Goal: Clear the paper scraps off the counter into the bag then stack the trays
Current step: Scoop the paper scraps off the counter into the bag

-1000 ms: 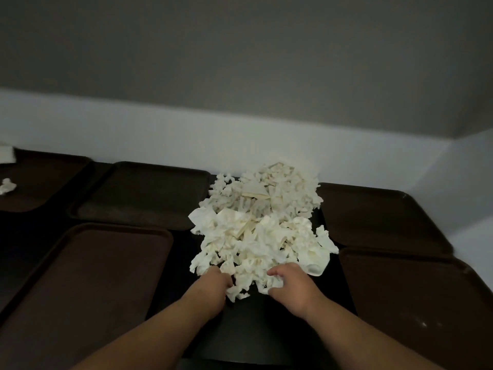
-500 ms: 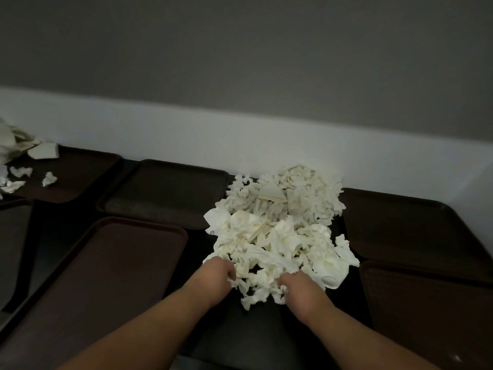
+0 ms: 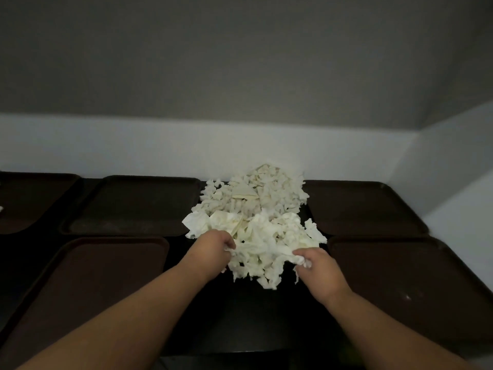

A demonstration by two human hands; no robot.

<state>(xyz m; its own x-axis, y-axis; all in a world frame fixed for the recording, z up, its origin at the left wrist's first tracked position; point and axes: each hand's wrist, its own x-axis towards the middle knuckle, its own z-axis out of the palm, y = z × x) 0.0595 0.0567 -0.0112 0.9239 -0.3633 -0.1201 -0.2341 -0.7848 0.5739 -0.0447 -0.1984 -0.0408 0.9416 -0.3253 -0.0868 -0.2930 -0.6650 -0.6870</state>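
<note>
A big heap of white paper scraps (image 3: 256, 217) lies on the dark counter (image 3: 248, 313), reaching back to the wall. My left hand (image 3: 213, 249) grips scraps at the heap's near left edge. My right hand (image 3: 317, 268) is closed on a bunch of scraps at the near right edge, and pieces hang from it. Brown trays lie flat around the heap: near left (image 3: 80, 287), far left (image 3: 130, 206), far right (image 3: 360, 206), near right (image 3: 410, 289). No bag is in view.
Another brown tray (image 3: 29, 201) sits at the far left edge of the view. A white backsplash (image 3: 160, 148) and grey wall run behind the counter, and a white side wall (image 3: 458, 166) closes the right end.
Both hands have spread apart and closed on scraps, pulling the near part of the heap up and toward me. The view has swung back to the right, hiding the loose scraps at far left.
</note>
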